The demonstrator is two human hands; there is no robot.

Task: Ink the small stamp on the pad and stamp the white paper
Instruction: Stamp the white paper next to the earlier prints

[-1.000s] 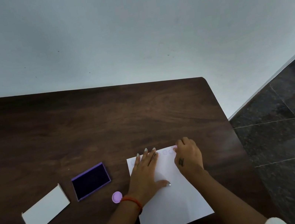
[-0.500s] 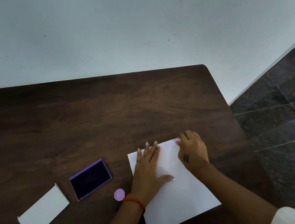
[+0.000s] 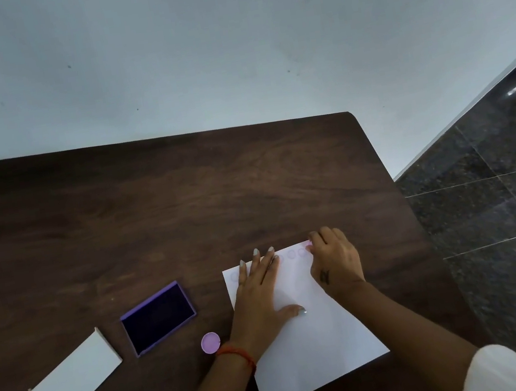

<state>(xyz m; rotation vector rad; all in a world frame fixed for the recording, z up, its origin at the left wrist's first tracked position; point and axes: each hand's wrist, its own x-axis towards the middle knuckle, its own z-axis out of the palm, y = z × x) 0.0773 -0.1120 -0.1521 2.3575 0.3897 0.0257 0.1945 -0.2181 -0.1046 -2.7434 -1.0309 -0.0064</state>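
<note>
A white paper (image 3: 319, 345) lies on the dark wooden table (image 3: 150, 213). My left hand (image 3: 260, 297) rests flat on the sheet's upper left, fingers spread. My right hand (image 3: 335, 257) is closed on a small pink stamp (image 3: 308, 245), pressed down at the paper's top right corner. Faint round purple stamp marks (image 3: 296, 253) run in a row along the top edge, between my hands. The purple ink pad (image 3: 158, 317) lies open to the left of the paper.
A small round purple cap (image 3: 210, 342) sits beside my left wrist. A white box lid (image 3: 75, 379) lies at the far left. The table's right edge (image 3: 403, 212) drops to a dark tiled floor (image 3: 510, 221).
My right hand with the stamp has shifted slightly right along the paper's top edge, toward the corner. My left hand has stayed flat on the sheet. The camera has tilted a little.
</note>
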